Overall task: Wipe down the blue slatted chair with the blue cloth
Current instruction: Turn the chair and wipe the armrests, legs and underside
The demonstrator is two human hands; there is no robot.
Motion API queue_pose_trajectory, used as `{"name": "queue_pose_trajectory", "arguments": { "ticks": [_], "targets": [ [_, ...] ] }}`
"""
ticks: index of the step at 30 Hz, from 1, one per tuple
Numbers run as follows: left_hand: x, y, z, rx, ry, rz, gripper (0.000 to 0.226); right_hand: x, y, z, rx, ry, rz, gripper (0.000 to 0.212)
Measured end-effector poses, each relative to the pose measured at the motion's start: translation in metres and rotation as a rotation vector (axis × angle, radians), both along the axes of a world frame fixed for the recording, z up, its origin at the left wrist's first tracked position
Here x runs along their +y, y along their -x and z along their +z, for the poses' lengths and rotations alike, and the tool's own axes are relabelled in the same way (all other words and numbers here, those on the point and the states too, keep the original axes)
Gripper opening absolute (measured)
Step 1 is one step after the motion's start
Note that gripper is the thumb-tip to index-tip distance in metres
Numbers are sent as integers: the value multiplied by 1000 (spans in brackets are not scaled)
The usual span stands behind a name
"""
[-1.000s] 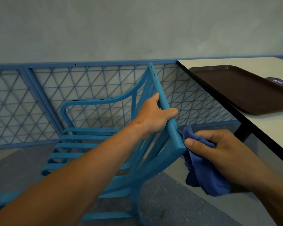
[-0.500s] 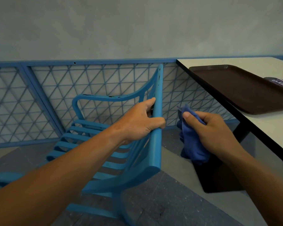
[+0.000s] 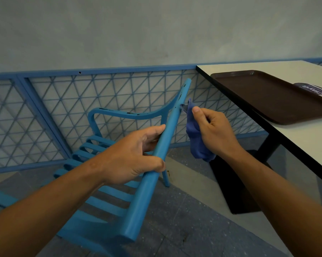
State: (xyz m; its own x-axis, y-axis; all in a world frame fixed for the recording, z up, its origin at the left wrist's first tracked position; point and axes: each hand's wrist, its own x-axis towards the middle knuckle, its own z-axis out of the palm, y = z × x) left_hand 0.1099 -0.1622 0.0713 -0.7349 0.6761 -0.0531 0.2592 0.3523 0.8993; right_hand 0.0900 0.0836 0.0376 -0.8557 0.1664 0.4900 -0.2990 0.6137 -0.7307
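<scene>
The blue slatted chair [image 3: 143,197] stands in front of me, its top rail running from the lower middle up toward the wall. My left hand [image 3: 132,158] grips that rail about halfway along, fingers curled over it. My right hand [image 3: 214,130] holds the bunched blue cloth [image 3: 195,138] just to the right of the rail. The cloth's upper tip touches the rail near the spot where the armrest joins it. Dark chipped spots show on the armrest and the upper rail.
A white table [image 3: 295,143] with a black edge stands at the right, with a brown tray [image 3: 267,97] on it. Its black base [image 3: 236,191] sits on the floor close to the chair. A blue lattice fence [image 3: 45,112] runs along the wall behind.
The chair has turned, so its top rail now slants up to the right. My right hand with the cloth has risen along the rail's right side. My left hand keeps its grip.
</scene>
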Motion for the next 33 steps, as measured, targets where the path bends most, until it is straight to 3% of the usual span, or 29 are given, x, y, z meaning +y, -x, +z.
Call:
{"name": "queue_pose_trajectory", "arguments": {
  "ticks": [5,11,19,22,25,27,28,30,33],
  "targets": [
    [4,-2,5,-14,19,-83,80,6,3,-3,22,-8,-44,51],
    [-19,5,12,-28,82,-235,101,20,6,3,50,-18,-56,49],
    [-82,18,24,-90,151,-340,101,18,12,21,106,-185,-72,52],
    [-97,16,38,-52,327,-341,106,12,14,24,118,-307,-25,39],
    [-94,1,56,65,652,-215,102,4,19,22,100,-406,2,29],
    [-81,-16,59,262,944,-96,93,-5,24,19,67,-457,10,35],
    [-74,-26,56,394,998,-27,87,-10,25,18,50,-481,5,35],
    [-58,-48,50,577,908,173,70,-21,24,15,52,-488,-23,34],
    [-36,-77,43,563,760,419,50,-46,12,4,93,-455,-36,36]
  ]
}}
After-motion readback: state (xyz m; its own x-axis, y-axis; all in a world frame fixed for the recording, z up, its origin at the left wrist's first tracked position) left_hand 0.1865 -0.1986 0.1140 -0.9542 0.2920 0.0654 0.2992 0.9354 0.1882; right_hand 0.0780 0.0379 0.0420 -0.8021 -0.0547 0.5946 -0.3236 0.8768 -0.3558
